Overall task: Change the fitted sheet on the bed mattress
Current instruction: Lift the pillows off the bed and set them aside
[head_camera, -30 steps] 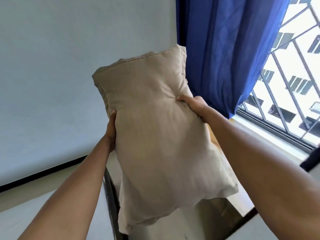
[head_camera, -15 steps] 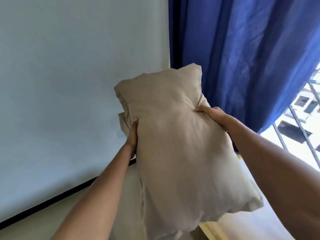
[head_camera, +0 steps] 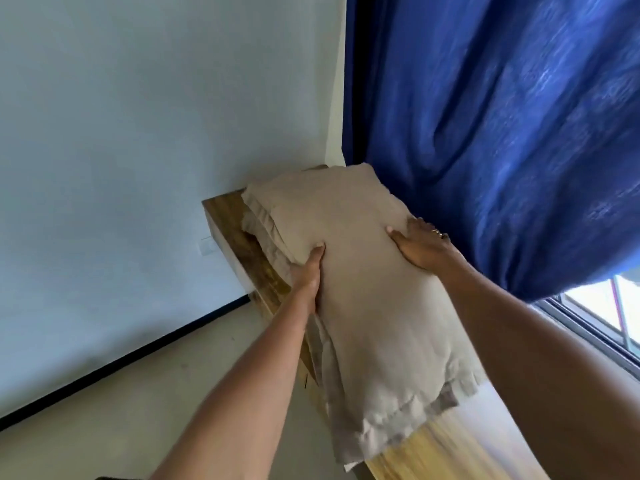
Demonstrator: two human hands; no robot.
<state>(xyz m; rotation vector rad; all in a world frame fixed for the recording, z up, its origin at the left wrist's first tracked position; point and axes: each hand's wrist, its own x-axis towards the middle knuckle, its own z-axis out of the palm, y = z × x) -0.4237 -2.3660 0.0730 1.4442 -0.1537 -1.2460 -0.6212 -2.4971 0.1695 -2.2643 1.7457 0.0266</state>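
A beige pillow (head_camera: 360,271) lies lengthwise on a wooden ledge (head_camera: 242,244) by the wall, with a second beige pillow edge showing beneath it at the left. My left hand (head_camera: 308,275) grips the pillow's left side, thumb on top. My right hand (head_camera: 419,247) holds its right side, thumb and fingers spread over the fabric, a ring on one finger. The bed and its fitted sheet are out of view.
A blue curtain (head_camera: 502,133) hangs right behind the pillow and brushes my right hand. A pale wall (head_camera: 138,133) with a white socket (head_camera: 207,244) stands to the left. Grey floor (head_camera: 121,410) lies below; a window frame (head_camera: 595,337) shows at the lower right.
Both hands carried the pillow from mid-air down and forward; it now rests on the wooden ledge. My view swung down toward the ledge.
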